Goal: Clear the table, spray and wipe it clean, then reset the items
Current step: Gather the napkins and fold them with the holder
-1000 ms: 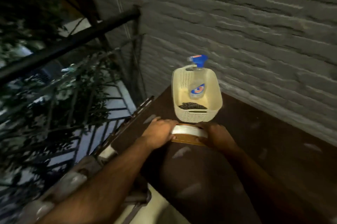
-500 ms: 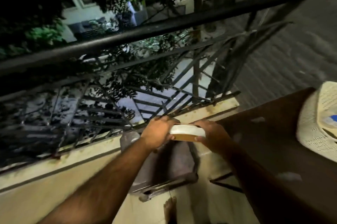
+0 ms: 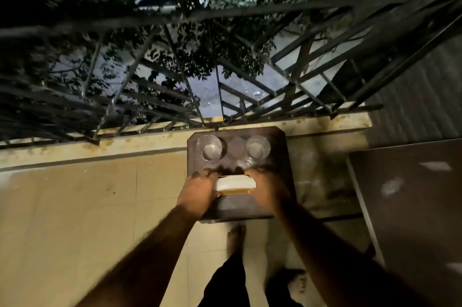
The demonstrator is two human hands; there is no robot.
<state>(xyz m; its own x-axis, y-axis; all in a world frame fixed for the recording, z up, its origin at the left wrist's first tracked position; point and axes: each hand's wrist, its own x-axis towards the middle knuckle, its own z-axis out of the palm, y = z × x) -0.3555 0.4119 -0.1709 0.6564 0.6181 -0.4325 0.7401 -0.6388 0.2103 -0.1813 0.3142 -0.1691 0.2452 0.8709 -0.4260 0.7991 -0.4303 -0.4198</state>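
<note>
I hold a small flat stack [image 3: 236, 184], white on top with a brown layer beneath, between both hands. My left hand [image 3: 197, 189] grips its left end and my right hand [image 3: 267, 188] grips its right end. The stack hovers low over the near half of a small dark stool [image 3: 237, 209]. Two clear glasses, one to the left [image 3: 209, 148] and one to the right [image 3: 257, 147], stand upright on the stool's far half. The dark brown table [image 3: 412, 206] lies at the right edge of the view.
A black metal railing [image 3: 175, 69] on a low concrete ledge [image 3: 150, 141] runs behind the stool. Beige floor tiles [image 3: 87, 206] spread to the left. My bare feet [image 3: 236, 236] stand just below the stool.
My view swung left from the table and basket to the stool. Both hands carried the stack off the table and brought it over the stool's near half.
</note>
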